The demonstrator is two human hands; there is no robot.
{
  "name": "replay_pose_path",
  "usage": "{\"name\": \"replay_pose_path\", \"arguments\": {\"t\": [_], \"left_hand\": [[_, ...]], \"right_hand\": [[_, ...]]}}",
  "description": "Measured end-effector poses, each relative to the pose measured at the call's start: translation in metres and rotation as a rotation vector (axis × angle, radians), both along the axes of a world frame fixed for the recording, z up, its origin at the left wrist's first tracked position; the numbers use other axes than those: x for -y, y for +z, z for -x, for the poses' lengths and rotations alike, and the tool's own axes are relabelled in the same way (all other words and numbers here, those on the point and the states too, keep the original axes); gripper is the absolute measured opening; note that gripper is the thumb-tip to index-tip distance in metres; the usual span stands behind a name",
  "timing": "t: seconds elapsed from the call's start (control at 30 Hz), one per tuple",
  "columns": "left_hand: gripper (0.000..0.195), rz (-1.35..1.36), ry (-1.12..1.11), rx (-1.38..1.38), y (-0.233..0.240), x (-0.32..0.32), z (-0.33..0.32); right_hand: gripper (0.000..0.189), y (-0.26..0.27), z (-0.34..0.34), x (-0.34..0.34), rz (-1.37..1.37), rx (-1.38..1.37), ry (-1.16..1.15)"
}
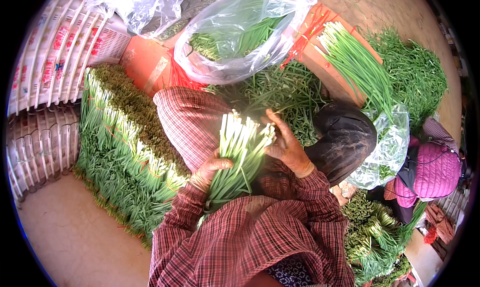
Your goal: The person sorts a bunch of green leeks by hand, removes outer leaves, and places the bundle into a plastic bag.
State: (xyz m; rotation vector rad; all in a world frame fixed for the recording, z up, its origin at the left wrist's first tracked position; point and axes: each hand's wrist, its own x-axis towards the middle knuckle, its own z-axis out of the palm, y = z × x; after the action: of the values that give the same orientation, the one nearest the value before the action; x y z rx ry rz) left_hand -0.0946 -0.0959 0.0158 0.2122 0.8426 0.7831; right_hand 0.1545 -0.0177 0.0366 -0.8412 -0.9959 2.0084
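A loose bunch of garlic chives (243,152), pale stem ends upward and green leaves toward my lap, rests in my left hand (214,167). The thumb lies across the front of the stems; the other fingers are hidden behind. On the bunch's other side, my right hand (288,150) is at the stem ends, thumb and forefinger spread apart, its remaining fingers partly hidden. A heap of loose green trimmings (277,88) lies between my knees, just beyond the bunch.
Tied chive bunches (127,155) are stacked at left beside plastic crates (48,61). Ahead are a clear plastic bag (232,67) of greens, red ties (307,31), and chives (356,61) on an orange board (341,75). A person in a purple jacket (431,174) is at right.
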Motion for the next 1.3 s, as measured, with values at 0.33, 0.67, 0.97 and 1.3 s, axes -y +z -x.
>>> {"name": "replay_pose_path", "arguments": {"t": [0.33,0.67,0.97,1.3], "left_hand": [[0.085,-0.022,-0.141,-0.003,-0.015,0.002,0.007],[0.088,-0.02,-0.243,0.19,0.009,-0.009,-0.018],[0.09,0.057,-0.131,0.341,0.021,-0.019,-0.018],[0.061,-0.065,-0.117,-0.219,0.005,-0.004,0.001]], "right_hand": [[0.059,0.001,0.028,-0.005,-0.242,0.234,-0.041],[0.026,-0.002,0.035,-0.024,-0.118,0.377,-0.196],[0.032,0.013,0.012,-0.03,-0.503,0.774,-0.438],[0.019,0.067,0.032,0.012,-0.625,1.045,0.022]]}}
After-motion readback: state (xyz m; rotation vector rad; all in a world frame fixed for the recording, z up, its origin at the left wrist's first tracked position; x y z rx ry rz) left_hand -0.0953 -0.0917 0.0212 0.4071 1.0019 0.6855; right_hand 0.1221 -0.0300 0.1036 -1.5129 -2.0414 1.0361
